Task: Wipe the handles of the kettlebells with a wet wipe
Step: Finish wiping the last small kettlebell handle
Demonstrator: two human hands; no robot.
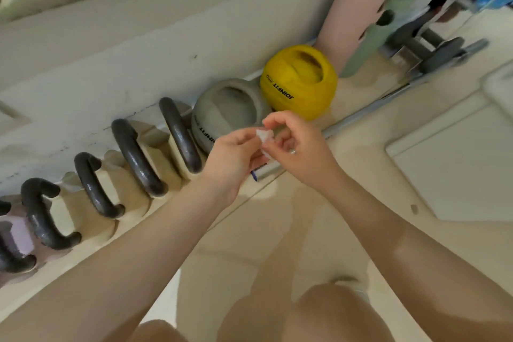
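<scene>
A small white wet wipe point(264, 136) is pinched between the fingertips of my left hand point(233, 161) and my right hand point(298, 151), held in the air above the rack's front edge. Below and to the left, several dark kettlebell handles stand in a diagonal row on the rack: one nearest my hands point(180, 134), one further left point(137, 158), another point(95, 189) and one more point(44, 215). My left hand is just right of the nearest handle without touching it.
A grey soft kettlebell point(222, 111) and a yellow one point(298, 80) sit on the rack beyond my hands. A white wall point(111, 44) backs the rack. Dumbbells point(433, 47) lie at the upper right. Tiled floor point(416, 133) spreads to the right; my knees show at the bottom.
</scene>
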